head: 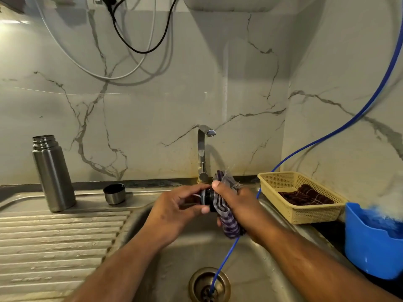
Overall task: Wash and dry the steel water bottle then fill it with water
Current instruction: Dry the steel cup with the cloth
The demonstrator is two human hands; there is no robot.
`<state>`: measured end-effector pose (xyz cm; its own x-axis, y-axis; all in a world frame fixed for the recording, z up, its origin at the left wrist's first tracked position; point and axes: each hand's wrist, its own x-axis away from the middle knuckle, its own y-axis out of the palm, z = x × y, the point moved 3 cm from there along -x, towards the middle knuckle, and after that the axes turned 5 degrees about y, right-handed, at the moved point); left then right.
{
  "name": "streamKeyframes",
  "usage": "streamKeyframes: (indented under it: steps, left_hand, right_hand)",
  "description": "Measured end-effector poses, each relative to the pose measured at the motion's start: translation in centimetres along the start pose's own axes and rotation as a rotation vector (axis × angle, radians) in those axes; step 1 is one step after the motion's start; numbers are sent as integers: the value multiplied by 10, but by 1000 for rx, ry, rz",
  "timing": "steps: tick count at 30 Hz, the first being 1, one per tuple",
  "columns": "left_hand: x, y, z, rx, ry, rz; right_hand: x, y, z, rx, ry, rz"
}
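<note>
Left hand [174, 205] pinches the dark stopper [207, 196], right hand [236, 202] grips striped cloth [229, 223] round it over the sink [250, 269]; uncapped steel bottle [52, 175] stands apart.

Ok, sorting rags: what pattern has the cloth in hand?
Purple and grey stripes on the cloth; head view.

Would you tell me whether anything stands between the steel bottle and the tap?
Yes: a small steel cup sits between the bottle and the tap; the left hand, holding the stopper, and right hand, holding the cloth, are below the spout.
</note>
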<state>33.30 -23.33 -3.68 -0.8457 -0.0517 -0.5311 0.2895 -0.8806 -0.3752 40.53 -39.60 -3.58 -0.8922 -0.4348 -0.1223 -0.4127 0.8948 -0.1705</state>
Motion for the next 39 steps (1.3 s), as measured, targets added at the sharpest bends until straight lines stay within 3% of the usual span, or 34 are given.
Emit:
streamKeyframes:
  steps: [2, 4, 8, 10, 13, 16, 18, 20, 24, 27, 30, 32, 34, 37, 39]
  left_hand:
    - [2, 3, -2, 260, -178, 7]
    - [6, 6, -5, 448, -335, -17]
    - [5, 11, -6, 510, -335, -38]
    - [4, 12, -6, 500, -269, -7]
    - [5, 12, -7, 264, -116, -26]
    - [4, 9, -4, 26, -3, -27]
    - [3, 9, -1, 34, -5, -6]
    - [3, 9, 1, 104, -43, -8]
    - [5, 13, -7, 243, -276, -27]
    - [10, 21, -8, 538, -512, -45]
    - [10, 17, -7, 593, -482, -33]
    - [8, 16, -11, 561, -400, -26]
    - [7, 17, -13, 519, -327, -28]
    - [7, 19, -10, 441, -191, -56]
    - [6, 16, -9, 406, -132, -71]
  right_hand:
    - [0, -6, -6, 226, -229, 111]
    - [2, -6, -6, 355, -389, 69]
    - [3, -7, -3, 408, -532, -8]
    - [0, -7, -1, 342, -452, 11]
    - [-2, -3, 7, 202, -144, 27]
    - [1, 3, 15, -103, 255, -146]
    - [3, 3, 14, -264, 347, -227]
    - [-1, 0, 12, -201, 256, -148]
    - [-2, -5, 1, 357, -181, 136]
    - [4, 0, 2, 519, -354, 103]
    - [8, 2, -1, 628, -499, 83]
    - [5, 3, 0, 570, -442, 78]
    - [2, 5, 6, 451, -266, 66]
    - [0, 11, 18, 59, 136, -39]
    - [3, 13, 18, -214, 307, -182]
